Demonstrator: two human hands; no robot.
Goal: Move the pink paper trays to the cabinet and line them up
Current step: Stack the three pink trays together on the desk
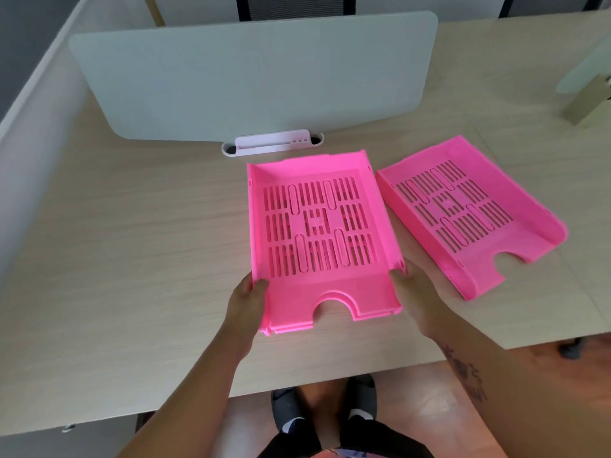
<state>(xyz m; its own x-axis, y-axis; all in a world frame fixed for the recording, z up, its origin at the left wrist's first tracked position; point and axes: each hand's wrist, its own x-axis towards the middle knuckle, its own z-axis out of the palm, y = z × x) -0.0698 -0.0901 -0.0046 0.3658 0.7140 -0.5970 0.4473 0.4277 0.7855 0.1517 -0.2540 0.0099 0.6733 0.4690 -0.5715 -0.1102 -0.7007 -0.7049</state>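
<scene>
A stack of pink slotted paper trays (pixel 317 226) lies on the wooden desk (pixel 132 242), just in front of me. My left hand (pixel 246 304) grips the stack's near left corner, thumb over the rim. On the near right side my right hand (pixel 416 295) holds the stack's edge the same way. A single pink paper tray (pixel 469 213) lies apart to the right, turned at an angle, its notched front pointing toward the desk's near right edge. No cabinet is in view.
A pale grey divider screen (pixel 258 81) stands across the desk behind the trays, with a white cable slot (pixel 272 143) at its foot. A second screen's base (pixel 588 97) sits at the far right. The desk's near edge (pixel 297 381) is close to my feet.
</scene>
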